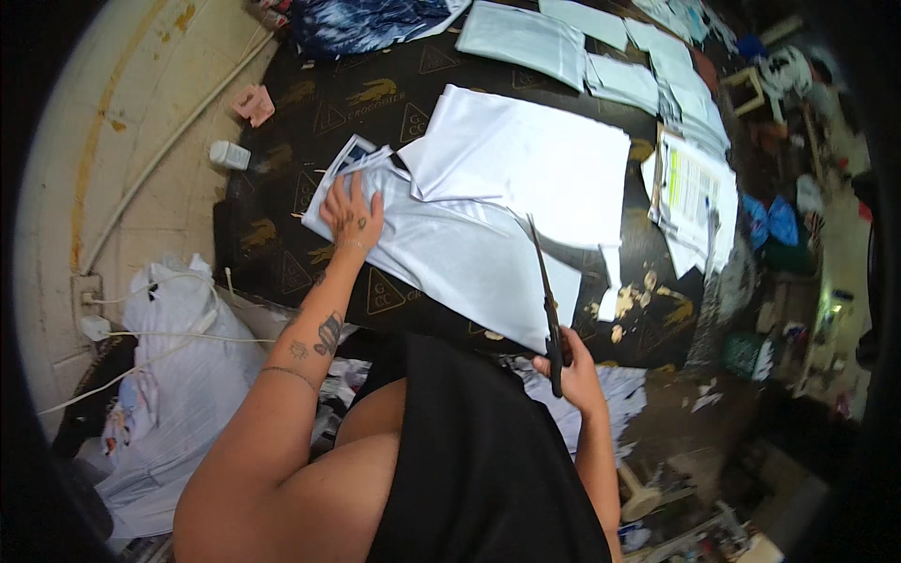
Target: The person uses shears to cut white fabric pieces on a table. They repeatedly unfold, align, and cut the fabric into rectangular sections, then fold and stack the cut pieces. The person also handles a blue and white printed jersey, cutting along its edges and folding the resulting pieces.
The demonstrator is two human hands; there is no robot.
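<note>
1. Head view: my left hand lies with fingers spread flat on the pale grey sheet of shiny fabric, pinning it to the black patterned worktable for cutting.
2. At five o'clock from it, my right hand is closed on one pair of long dark scissors, blades seemingly in the cloth.
3. I count two big fabric pieces; one paper stack at three o'clock.

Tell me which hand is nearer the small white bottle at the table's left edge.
Left. The left hand lies flat on the white fabric, just right of the white bottle. The right hand grips scissors at the table's near edge, much farther away.
</note>
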